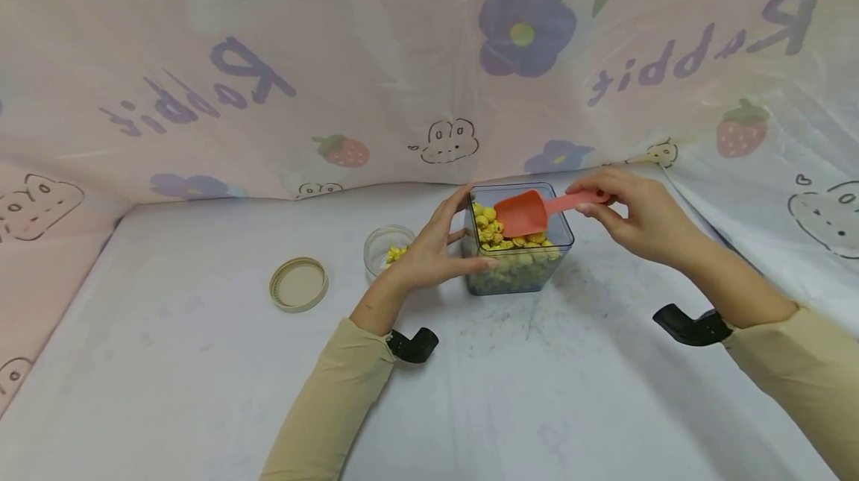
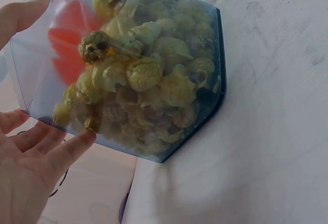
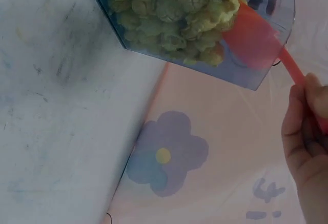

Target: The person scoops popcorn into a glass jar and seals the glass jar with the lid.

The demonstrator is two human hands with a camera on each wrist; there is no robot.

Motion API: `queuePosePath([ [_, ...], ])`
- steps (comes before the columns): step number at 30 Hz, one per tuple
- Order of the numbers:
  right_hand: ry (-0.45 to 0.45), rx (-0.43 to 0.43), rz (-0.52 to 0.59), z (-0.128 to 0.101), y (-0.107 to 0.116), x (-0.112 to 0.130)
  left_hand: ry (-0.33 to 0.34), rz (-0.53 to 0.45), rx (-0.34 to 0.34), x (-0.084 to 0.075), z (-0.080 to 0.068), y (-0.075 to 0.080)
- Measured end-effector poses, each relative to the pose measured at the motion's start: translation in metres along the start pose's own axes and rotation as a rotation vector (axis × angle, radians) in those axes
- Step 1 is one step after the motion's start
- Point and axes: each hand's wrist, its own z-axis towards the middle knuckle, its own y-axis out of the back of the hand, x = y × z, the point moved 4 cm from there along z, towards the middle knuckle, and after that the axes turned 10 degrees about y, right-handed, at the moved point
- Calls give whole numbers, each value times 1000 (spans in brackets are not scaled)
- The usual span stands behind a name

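A clear bluish square tub (image 1: 560, 239) (image 2: 31, 70) (image 3: 269, 8) holds a heap of yellow puffed snacks (image 1: 505, 236) (image 2: 148, 75) (image 3: 174, 8). My left hand (image 1: 435, 246) (image 2: 31, 172) grips the tub's left side, thumb at the front wall and fingers along the far rim. My right hand (image 1: 634, 216) (image 3: 307, 131) pinches the handle of an orange-red scoop (image 1: 526, 212) (image 3: 251, 37) (image 2: 69, 39), whose bowl dips into the snacks inside the tub.
A small glass jar (image 1: 385, 246) with a few yellow pieces stands just left of my left hand. Its beige lid (image 1: 298, 284) lies further left on the white tabletop (image 1: 201, 362). A pink printed cloth backdrop (image 1: 403, 56) closes the back and sides.
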Motion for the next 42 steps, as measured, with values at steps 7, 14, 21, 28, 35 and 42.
queuePosePath([
  [7, -60, -3, 93, -3, 0, -2, -8, -9, 4, 0, -1, -1],
  [14, -63, -40, 84, -1, -6, 1, -12, -2, 1, 0, 0, 0],
  [21, 40, -45, 1, 6, -18, 15, -8, -18, 3, -1, -1, 1],
  [28, -111, -23, 181, -4, -24, 1, -14, -19, 7, -1, 0, 0],
  [35, -194, -25, 284, -9, -30, 0, -8, -21, 4, -1, 0, 0],
  [42, -271, -11, 328, -10, -33, -1, 7, -22, 2, 0, 1, 0],
])
